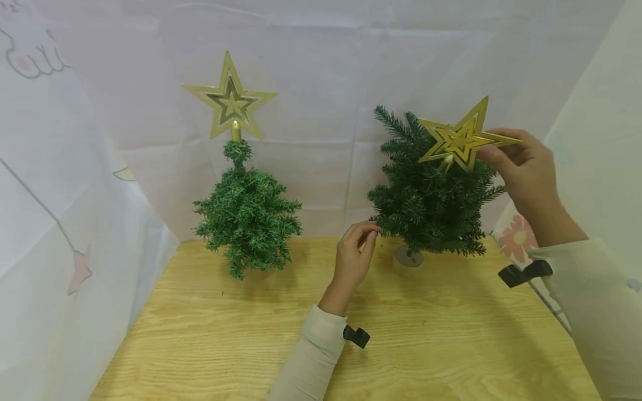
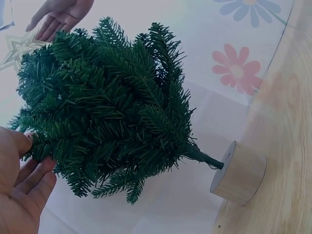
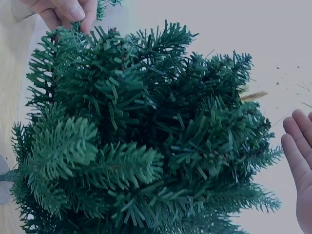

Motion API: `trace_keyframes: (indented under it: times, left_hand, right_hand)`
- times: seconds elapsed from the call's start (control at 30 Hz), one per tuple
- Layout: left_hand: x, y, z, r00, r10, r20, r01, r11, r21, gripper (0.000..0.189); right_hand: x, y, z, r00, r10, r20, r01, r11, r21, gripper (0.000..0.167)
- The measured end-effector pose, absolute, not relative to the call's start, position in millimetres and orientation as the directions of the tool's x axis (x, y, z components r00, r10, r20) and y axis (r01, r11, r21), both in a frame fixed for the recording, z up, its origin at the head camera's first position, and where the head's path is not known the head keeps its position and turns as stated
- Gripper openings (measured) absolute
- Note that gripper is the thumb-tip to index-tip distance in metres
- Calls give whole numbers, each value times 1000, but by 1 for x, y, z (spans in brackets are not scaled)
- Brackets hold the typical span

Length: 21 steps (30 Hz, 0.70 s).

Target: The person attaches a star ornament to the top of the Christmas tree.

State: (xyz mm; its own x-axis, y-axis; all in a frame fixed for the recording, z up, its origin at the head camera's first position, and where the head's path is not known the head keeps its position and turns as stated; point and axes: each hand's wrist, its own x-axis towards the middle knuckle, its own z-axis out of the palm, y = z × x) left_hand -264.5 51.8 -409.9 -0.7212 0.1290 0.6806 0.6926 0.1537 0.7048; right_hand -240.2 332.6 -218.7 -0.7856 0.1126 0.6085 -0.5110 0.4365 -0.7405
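On the right stands a small artificial Christmas tree, topped by a tilted gold star. My left hand pinches a lower-left branch tip of this tree between thumb and fingers, as the left wrist view shows with the hand at the left edge. My right hand is up beside the star, whose right point overlaps it in the head view. In the right wrist view the fingers of that hand are extended, apart from the branches. The tree's round wooden base rests on the table.
To the left stands a second small Christmas tree with an upright gold star on top. Both trees are on a wood-grain table. Pale printed cloth hangs behind and at the sides.
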Motion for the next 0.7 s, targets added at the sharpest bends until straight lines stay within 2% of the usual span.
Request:
trace_keyframes:
  times: [0.13,0.3,0.4,0.57,0.7]
  left_hand:
    - [-267,50,-409,-724,145,674,689,168,705,21]
    - [-270,45,-405,-723,164,671,691,191,697,29]
    - [-270,39,-402,-716,188,672,698,217,683,32]
    - [-271,27,-397,-688,231,688,723,293,626,36]
    - [-270,17,-390,-692,289,661,719,350,600,40]
  right_hand:
    - [-239,336,-220,-741,153,654,-567,380,-731,36]
    - [-241,337,-224,-628,187,755,-750,115,-652,36]
    - [-239,334,-223,-562,262,785,-807,31,-589,39]
    - [-229,329,-218,-481,341,808,-854,26,-519,56]
    - [-217,325,-215,-419,359,834,-864,123,-488,56]
